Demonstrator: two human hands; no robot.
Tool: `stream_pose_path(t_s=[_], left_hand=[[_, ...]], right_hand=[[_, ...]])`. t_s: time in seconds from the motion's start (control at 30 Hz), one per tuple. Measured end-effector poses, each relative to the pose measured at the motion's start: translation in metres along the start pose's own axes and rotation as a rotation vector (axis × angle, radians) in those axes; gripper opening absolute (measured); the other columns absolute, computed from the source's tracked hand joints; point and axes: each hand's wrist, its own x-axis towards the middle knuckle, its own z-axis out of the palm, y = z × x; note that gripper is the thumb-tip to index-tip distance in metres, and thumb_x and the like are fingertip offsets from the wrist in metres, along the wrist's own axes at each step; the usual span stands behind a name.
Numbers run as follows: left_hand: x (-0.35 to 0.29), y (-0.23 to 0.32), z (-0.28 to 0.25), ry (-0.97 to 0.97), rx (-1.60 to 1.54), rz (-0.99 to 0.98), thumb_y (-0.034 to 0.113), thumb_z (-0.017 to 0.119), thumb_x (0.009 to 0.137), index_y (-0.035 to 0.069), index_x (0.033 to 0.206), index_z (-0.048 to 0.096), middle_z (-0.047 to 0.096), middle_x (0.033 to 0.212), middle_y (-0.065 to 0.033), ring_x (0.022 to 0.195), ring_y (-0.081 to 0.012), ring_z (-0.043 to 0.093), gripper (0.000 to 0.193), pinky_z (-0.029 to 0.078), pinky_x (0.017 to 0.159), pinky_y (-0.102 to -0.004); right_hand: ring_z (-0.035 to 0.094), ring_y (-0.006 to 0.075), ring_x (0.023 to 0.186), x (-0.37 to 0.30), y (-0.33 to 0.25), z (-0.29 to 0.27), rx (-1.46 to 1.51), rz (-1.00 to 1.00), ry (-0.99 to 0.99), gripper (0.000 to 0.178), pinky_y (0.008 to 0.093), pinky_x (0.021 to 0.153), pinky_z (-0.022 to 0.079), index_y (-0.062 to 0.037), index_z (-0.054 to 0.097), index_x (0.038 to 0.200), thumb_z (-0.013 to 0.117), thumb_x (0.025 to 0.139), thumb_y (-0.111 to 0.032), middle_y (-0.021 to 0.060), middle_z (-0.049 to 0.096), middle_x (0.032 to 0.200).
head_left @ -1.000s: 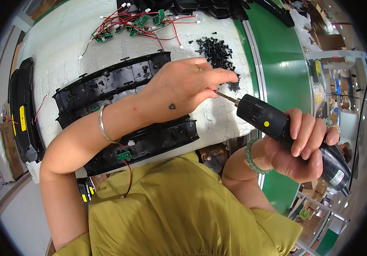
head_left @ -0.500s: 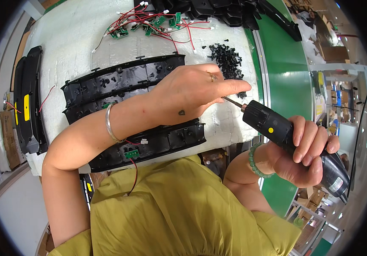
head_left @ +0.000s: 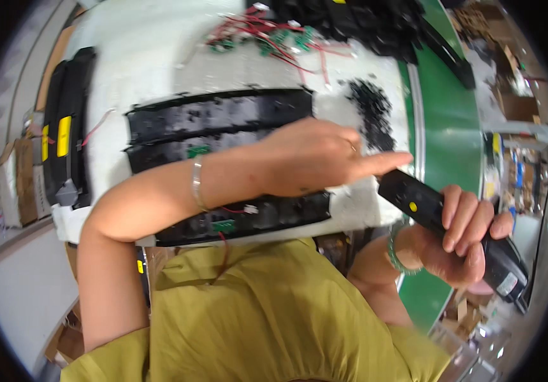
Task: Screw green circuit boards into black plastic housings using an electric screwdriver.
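A black electric screwdriver (head_left: 411,198) with a yellow dot lies in the grip of my right hand (head_left: 462,237), its front end aimed up and left. At that end is my left hand (head_left: 318,156), index finger extended along the tip and the other fingers curled underneath; whatever they pinch is hidden, as is the driver bit. Below my left arm sit long curved black plastic housings (head_left: 223,109), lying side by side. On the nearest one are a small green circuit board (head_left: 223,226) and red wires. Just beyond my left hand spreads a pile of small black screws (head_left: 373,114).
Green circuit boards with red wires (head_left: 280,39) lie heaped at the far side of the white padded table (head_left: 140,70). Black parts (head_left: 357,25) are piled behind them. More housings with yellow labels (head_left: 70,130) stand at the left edge. A green surface (head_left: 449,134) adjoins the right.
The view has shifted, and the scene sits farther right and is blurred. My left hand and the screwdriver's front end have come closer together, so the bit no longer shows.
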Motion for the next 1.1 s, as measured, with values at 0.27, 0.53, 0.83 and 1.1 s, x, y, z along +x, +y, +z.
stream_pose_path(t_s=[0.27, 0.53, 0.83, 1.1], left_hand=[[-0.016, -0.012, -0.028, -0.035, -0.1, -0.234, 0.009, 0.064, 0.074, 0.018, 0.127, 0.044, 0.056, 0.112, -0.0092, 0.109, -0.0307, 0.051, 0.058, 0.047, 0.087, -0.0383], [-0.07, -0.13, -0.122, 0.176, 0.503, -0.468, 0.001, 0.058, 0.072, 0.006, 0.087, 0.067, 0.065, 0.085, -0.0114, 0.083, -0.0288, 0.061, 0.018, 0.049, 0.075, -0.038], [-0.066, -0.129, -0.117, 0.0, 0.317, -0.389, 0.005, 0.063, 0.075, 0.007, 0.095, 0.064, 0.065, 0.083, -0.0078, 0.079, -0.0256, 0.061, 0.02, 0.05, 0.074, -0.0347], [-0.015, -0.104, -0.172, 0.414, -0.395, -0.647, 0.002, 0.057, 0.084, 0.002, 0.111, 0.056, 0.062, 0.085, -0.0035, 0.077, -0.0087, 0.058, 0.027, 0.048, 0.069, -0.0221]], right_hand=[[0.042, 0.0073, 0.049, -0.008, 0.016, -0.004, 0.028, 0.011, 0.06, 0.026, 0.0231, 0.055, 0.033, -0.0074, 0.044, 0.098, 0.053, 0.074, -0.008, -0.0025, 0.041, 0.057], [0.039, 0.008, 0.048, -0.007, 0.012, -0.014, -0.029, -0.012, 0.154, 0.025, 0.0233, 0.053, 0.031, -0.0067, 0.045, 0.097, 0.052, 0.073, -0.009, -0.002, 0.038, 0.057], [0.039, 0.0081, 0.048, -0.01, 0.012, -0.017, -0.038, -0.005, 0.19, 0.026, 0.0232, 0.052, 0.031, -0.0057, 0.044, 0.097, 0.053, 0.074, -0.009, -0.0017, 0.038, 0.056], [0.038, 0.0079, 0.047, -0.008, 0.011, -0.017, -0.051, -0.01, 0.185, 0.025, 0.0231, 0.051, 0.03, -0.006, 0.044, 0.097, 0.053, 0.074, -0.009, -0.0016, 0.037, 0.056]])
